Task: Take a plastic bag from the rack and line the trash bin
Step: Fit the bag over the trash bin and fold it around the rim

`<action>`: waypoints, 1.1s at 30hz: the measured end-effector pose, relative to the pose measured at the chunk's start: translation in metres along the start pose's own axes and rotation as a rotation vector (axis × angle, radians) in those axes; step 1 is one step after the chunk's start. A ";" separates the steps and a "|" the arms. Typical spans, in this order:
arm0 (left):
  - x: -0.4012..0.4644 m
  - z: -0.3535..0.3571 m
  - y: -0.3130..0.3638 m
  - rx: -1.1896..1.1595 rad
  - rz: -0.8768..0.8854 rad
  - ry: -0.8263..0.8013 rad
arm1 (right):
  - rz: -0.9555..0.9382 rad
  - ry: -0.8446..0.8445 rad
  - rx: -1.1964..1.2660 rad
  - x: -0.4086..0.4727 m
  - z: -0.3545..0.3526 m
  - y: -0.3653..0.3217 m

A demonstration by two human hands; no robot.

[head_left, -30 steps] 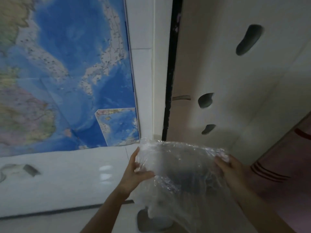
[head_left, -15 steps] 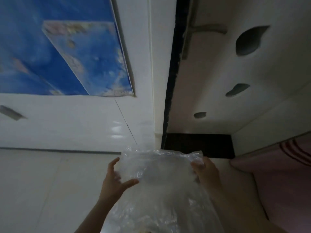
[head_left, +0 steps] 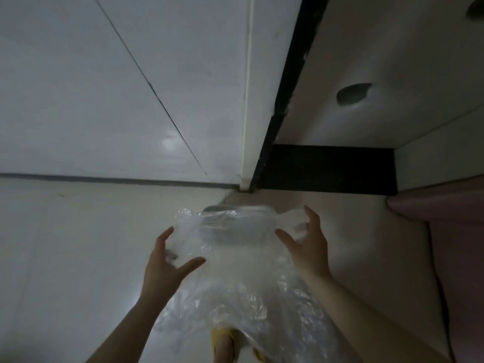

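A clear, crinkled plastic bag (head_left: 235, 271) hangs in front of me with its mouth spread wide between my hands. My left hand (head_left: 167, 268) grips the bag's left edge with thumb and fingers apart. My right hand (head_left: 307, 242) holds the right edge, fingers inside the opening. Through the bag's mouth a dark rounded shape (head_left: 230, 229) shows on the floor; it may be the trash bin, but I cannot tell. The rack is out of view.
A white tiled wall (head_left: 104, 100) stands ahead on the left, meeting the pale floor (head_left: 65, 258). A dark door frame (head_left: 282, 100) and dark threshold (head_left: 327, 171) lie ahead. A pinkish panel (head_left: 458, 244) borders the right. My yellow slippers (head_left: 222, 336) show below the bag.
The view has tilted down from the wall map to the floor. Both hands have lowered the bag and pulled its mouth wider, fingers spreading.
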State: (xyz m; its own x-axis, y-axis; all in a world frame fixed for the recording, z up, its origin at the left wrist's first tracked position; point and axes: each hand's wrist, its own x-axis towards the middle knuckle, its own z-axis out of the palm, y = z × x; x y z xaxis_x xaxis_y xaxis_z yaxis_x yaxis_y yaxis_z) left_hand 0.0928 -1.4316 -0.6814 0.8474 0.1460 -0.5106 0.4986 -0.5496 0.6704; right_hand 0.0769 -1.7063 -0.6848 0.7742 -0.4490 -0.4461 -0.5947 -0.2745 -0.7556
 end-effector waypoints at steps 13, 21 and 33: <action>0.086 0.072 -0.064 0.107 0.013 -0.017 | -0.114 -0.174 -0.163 0.078 0.069 0.081; 0.121 0.112 -0.099 0.145 0.005 -0.079 | -0.098 -0.396 -0.143 0.108 0.113 0.120; 0.136 0.144 -0.121 0.638 0.082 -0.092 | -0.021 -0.515 -0.464 0.117 0.156 0.143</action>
State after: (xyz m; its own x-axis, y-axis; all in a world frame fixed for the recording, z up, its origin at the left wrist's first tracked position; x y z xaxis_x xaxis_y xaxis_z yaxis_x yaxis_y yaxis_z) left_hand 0.1218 -1.4632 -0.9097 0.8448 0.0273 -0.5344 0.2023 -0.9409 0.2718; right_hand 0.1163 -1.6651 -0.9202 0.7227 -0.0106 -0.6910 -0.5211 -0.6652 -0.5348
